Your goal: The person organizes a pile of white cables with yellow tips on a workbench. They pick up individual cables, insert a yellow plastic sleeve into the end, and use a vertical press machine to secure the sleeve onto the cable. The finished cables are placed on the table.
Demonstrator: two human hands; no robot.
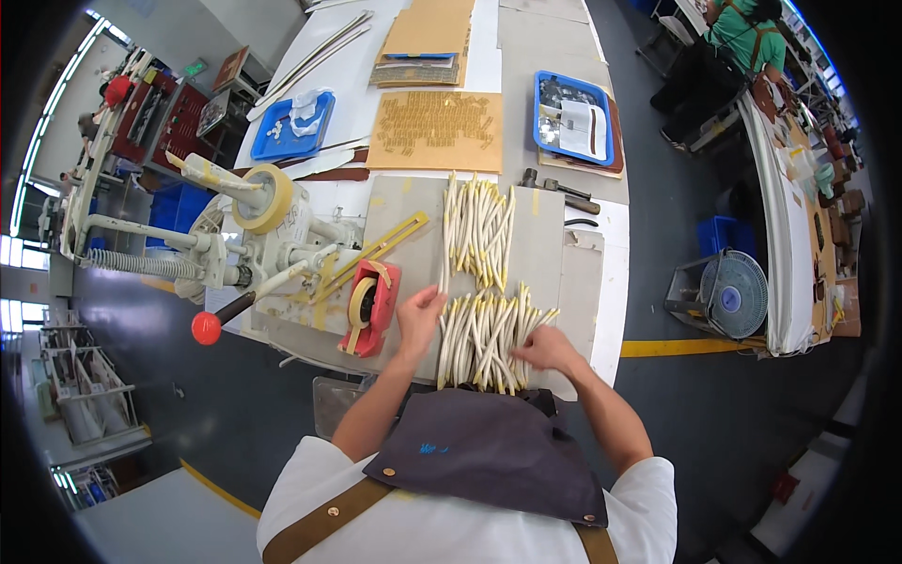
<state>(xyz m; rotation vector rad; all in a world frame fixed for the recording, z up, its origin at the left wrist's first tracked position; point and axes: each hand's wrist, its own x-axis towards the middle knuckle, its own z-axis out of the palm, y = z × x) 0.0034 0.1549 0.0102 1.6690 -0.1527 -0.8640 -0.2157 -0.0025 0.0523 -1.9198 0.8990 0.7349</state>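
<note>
Slim white yellow-tipped cords (477, 340) are piled on grey-sheeted counter (404, 207); likely light, bendy, best pinched mid-length. One end appears pinched by left hand (420, 321); right hand (547, 348) curled, grip can't be told.

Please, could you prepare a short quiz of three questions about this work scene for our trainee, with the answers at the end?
1. Which red thing is closest to the left hand, just on its left side?
2. True or false: the white cord pieces with yellow ends lie in a farther group and a nearer group.
3. Choose one. The right hand is closest to:
a) the floor fan
b) the nearer group
c) the red ball knob of the lever

Key: 1. The tape dispenser. 2. True. 3. b.
</note>
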